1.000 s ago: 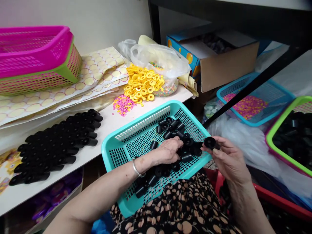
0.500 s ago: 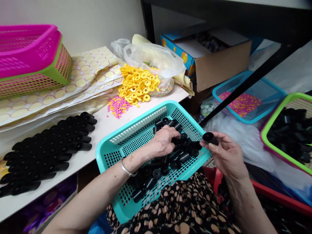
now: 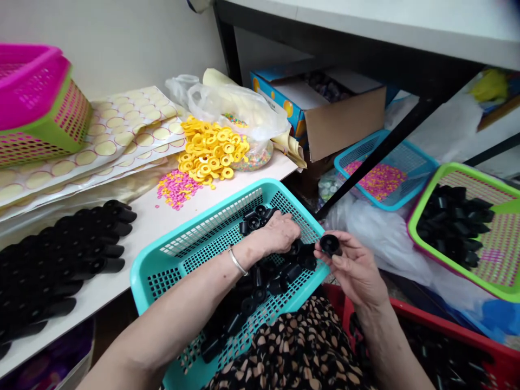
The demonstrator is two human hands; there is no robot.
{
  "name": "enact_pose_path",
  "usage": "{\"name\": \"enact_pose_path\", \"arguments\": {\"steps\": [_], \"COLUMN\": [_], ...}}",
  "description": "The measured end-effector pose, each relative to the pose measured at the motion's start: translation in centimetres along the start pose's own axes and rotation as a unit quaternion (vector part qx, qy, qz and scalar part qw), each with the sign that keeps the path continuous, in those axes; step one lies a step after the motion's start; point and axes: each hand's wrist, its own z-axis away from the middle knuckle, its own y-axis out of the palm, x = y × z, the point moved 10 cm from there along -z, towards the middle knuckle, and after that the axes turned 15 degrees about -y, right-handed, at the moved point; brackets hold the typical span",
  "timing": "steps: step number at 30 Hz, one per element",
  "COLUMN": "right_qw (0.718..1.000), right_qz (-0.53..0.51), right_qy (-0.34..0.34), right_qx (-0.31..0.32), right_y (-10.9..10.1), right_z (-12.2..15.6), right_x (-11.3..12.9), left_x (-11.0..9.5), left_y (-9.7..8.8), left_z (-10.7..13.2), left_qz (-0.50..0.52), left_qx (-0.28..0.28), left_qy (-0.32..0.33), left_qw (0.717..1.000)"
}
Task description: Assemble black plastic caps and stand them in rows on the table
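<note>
Left hand [image 3: 283, 232] moved nearer black piece [image 3: 330, 246], right hand [image 3: 358, 270] pinching it

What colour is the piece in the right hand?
The piece is black; it shows best in the head view.

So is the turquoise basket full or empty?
Partly filled: black parts lie inside the turquoise basket, while bare mesh floor shows beside them.
</note>
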Motion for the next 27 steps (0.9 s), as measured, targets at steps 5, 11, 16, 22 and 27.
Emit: {"name": "enact_pose_path", "arguments": {"steps": [5, 11, 16, 22, 27], "right_qw": [0.998, 0.999, 0.966, 0.901, 0.881], "right_qz": [-0.028, 0.023, 0.206, 0.312, 0.343], "right_qy": [-0.005, -0.006, -0.139, -0.239, -0.261], "right_qx": [0.047, 0.045, 0.072, 0.182, 0.196], "right_y": [1.7, 2.2, 3.1, 7.3, 8.1], "right_z": [0.4, 0.6, -0.4, -0.6, -0.5], "right_x": [-0.1, -0.3, 2.6, 4.0, 4.3], "left_x": [0.5, 3.0, 6.1, 6.6, 5.9], "left_y": [1.3, 0.2, -1.9, -3.3, -4.6], "left_z": [-0.1, 1.6, 4.8, 7.8, 8.7], "left_qz": [0.013, 0.238, 0.617, 0.641, 0.59], "left_qx": [-0.06, -0.088, -0.057, -0.082, -0.111], "left_qy": [0.027, 0.025, -0.018, -0.028, 0.023], "left_qw": [0.998, 0.967, 0.785, 0.762, 0.799]}}
